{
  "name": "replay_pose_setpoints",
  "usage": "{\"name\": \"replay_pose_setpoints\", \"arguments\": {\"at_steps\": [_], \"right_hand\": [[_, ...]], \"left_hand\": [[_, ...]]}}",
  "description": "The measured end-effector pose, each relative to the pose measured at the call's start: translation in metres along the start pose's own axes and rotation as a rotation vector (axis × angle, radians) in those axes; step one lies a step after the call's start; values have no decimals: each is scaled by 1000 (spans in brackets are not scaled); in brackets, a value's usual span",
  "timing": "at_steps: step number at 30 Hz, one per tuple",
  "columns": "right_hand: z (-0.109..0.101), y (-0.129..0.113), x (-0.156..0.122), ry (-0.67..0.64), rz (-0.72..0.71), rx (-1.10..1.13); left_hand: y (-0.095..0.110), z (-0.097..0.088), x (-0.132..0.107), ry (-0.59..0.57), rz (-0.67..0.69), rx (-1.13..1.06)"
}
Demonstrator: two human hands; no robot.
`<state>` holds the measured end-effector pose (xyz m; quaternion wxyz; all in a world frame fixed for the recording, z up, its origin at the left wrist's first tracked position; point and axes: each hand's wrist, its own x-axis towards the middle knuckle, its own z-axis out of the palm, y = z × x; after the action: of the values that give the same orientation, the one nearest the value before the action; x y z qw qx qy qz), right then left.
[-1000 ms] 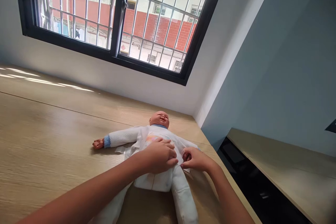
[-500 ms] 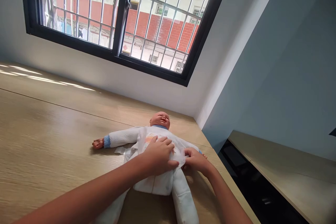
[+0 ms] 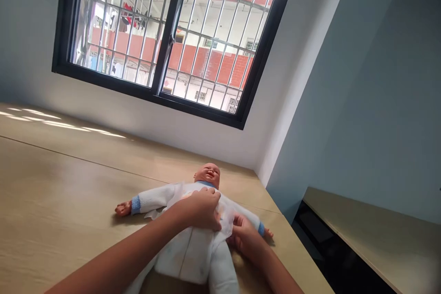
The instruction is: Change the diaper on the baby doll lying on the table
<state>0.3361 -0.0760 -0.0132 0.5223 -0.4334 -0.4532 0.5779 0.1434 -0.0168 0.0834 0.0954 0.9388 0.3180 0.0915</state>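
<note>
A baby doll (image 3: 207, 175) in white clothes with blue cuffs lies on its back on the wooden table, arms spread out. Around its middle is a white diaper (image 3: 186, 257) with a coloured print near the top of its front. My left hand (image 3: 203, 209) rests over the doll's belly, its fingers curled onto the diaper's upper front. At the doll's side, on the right of the view, my right hand (image 3: 246, 234) pinches the thin white side of the diaper. My left forearm covers part of the doll's waist and leg.
The wooden table (image 3: 69, 220) meets the wall below a barred window (image 3: 156, 94). Past its right edge, at a lower level, stands another wood-topped unit (image 3: 372, 225) with a dark front. Sunlight stripes fall at the back left.
The camera has tilted up, so everything sits lower in view. My left hand's fingers, spread flat before, are now curled on the diaper. My right hand stays at its side.
</note>
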Motion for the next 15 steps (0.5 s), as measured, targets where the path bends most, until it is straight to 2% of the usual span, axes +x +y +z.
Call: {"name": "replay_pose_setpoints", "arguments": {"at_steps": [4,7,10,15], "right_hand": [[9,-3,0,-13,43,-23],[5,-7,1,-18,75,-74],[-2,-10,1,-39,114,-180],[-6,-12,-1,-55,113,-408]], "left_hand": [[-8,-12,16,-176,-2,37],[-8,-10,24,-211,-47,46],[-6,0,22,-139,21,33],[-2,17,4,24,297,70]]}}
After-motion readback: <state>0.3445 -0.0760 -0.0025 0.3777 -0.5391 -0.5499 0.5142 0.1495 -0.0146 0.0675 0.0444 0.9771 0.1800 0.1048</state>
